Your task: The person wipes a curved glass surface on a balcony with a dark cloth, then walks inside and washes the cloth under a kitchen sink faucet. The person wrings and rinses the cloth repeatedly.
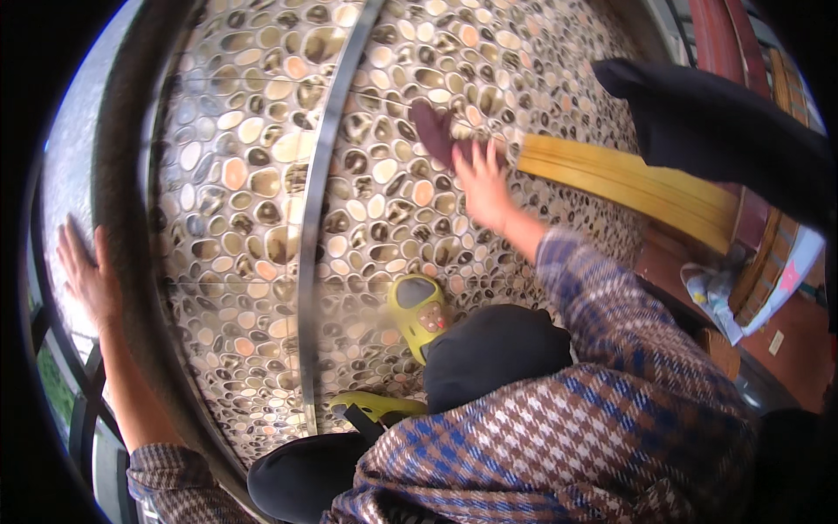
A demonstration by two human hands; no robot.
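My right hand [483,190] is down on a crumpled maroon cloth [437,131], its fingers over the right end. The cloth lies on the pebble-patterned floor [386,216]. Motion blurs this hand slightly, and the cloth beneath the fingers is partly hidden. Far to the left, my left hand [90,278] rests flat on a pale ledge [108,131], fingers apart and holding nothing. Below the right hand, my yellow-green clog [414,314] with a cartoon charm stands on the floor; the other clog [376,403] is partly covered by my leg.
A narrow metal strip [321,164] crosses the floor between my hands. Right of the cloth extends a yellow wooden board [622,187], partly overlapped by dark fabric [713,131]. A dark curved border [124,164] runs beside the ledge, with dark bars [82,426] beyond. Reddish flooring [795,354] shows at right.
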